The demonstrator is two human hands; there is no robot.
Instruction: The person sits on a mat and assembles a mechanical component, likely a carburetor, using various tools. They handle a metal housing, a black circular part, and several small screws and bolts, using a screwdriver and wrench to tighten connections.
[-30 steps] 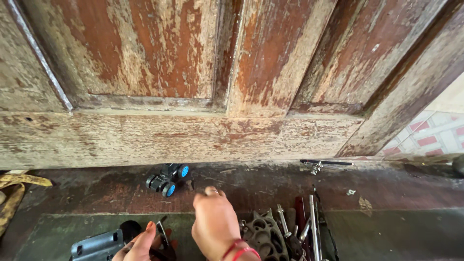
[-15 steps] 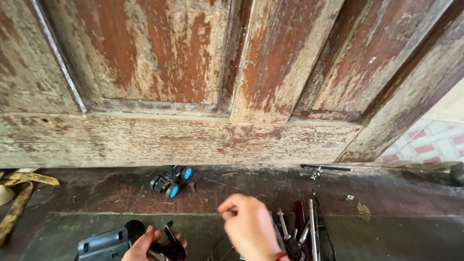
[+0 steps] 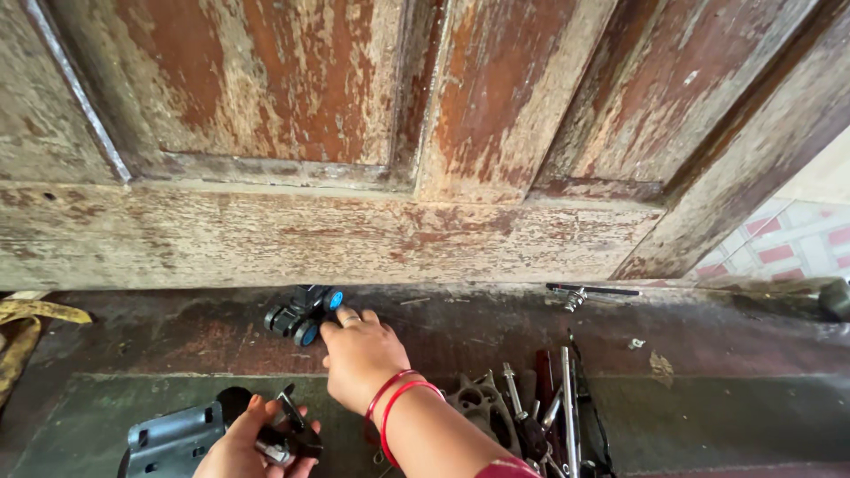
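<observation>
Nearest the camera, the left hand (image 3: 252,443) is closed around a small dark metal fitting (image 3: 285,431), close beside a grey metal plate (image 3: 173,438) that lies on the green floor (image 3: 708,425); what the fitting is cannot be made out, and the hand is cut off by the lower edge of the view. Just right of the plate, past the forearm, lies a pile of tools (image 3: 540,416), with long bits and a cast piece, partly hidden by the arm.

Beyond the plate, the right hand (image 3: 359,354) stretches forward, fingers loosely curled and holding nothing, its fingertips touching or just short of a small black gadget with blue caps (image 3: 304,314). The gadget lies up and to the right of the plate, on the dark sill (image 3: 460,327), its long axis slanting from lower left to upper right. The right hand is far nearer to it than the left.

Farther along the sill a thin metal rod (image 3: 593,290) lies flat, and behind everything stands the worn wooden door (image 3: 354,133).
</observation>
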